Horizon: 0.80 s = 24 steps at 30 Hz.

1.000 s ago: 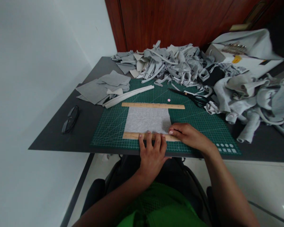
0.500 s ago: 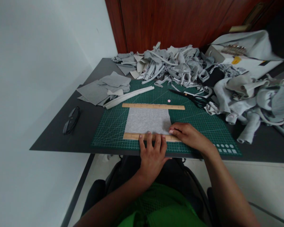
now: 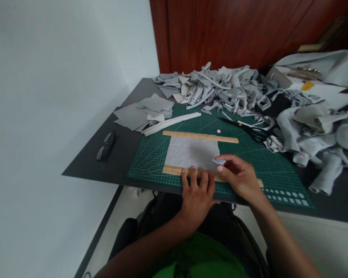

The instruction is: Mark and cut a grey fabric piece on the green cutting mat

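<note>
left hand [image 3: 197, 193] flat, fingers spread, right hand [image 3: 240, 178] raised, fingertips pinched

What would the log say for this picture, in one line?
left hand: pressing near ruler | right hand: pinching blue chalk | grey fabric: flat on mat

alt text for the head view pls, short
A person's left hand presses a wooden ruler along the near edge of a grey fabric piece on a green cutting mat, while the right hand pinches a small blue piece at the fabric's corner. A second ruler, scissors and grey scraps lie beyond.
</note>
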Motion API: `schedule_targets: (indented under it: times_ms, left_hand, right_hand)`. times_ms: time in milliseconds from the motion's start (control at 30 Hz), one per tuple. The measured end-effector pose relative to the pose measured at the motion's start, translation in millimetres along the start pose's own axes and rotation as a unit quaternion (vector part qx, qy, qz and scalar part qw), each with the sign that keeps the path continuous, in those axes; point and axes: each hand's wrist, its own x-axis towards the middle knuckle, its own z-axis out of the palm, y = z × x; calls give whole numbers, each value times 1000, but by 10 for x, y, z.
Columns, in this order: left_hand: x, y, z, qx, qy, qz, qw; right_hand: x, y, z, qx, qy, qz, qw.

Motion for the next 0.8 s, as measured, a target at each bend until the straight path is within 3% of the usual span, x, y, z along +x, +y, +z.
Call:
schedule_targets:
  times_ms: [167,233,400,500,667,800]
  left_hand:
    - [-57,76,194,9,60,-19,998]
    - [-68,81,239,18,45,-33,998]
    - [-78,16,161,14,33,35,999]
    - [-97,-9,85,27,48,30,998]
    - [-103,-5,68,25,67,25,997]
    - [-47,61,296,42,157,-7,987]
  right_hand:
    - [-354,-226,463,-8,-77,-60,995]
    - [-527,-331,649,-11,-119,-95,988]
    - [-968,-508,1106,74,-252,-182,947]
    - [-1149,-464,1291,75,-271,-209,937]
    - [-1147,-383,1362,57,-301,-194,932]
    - [-876,-535,1361,62,-372,-208,903]
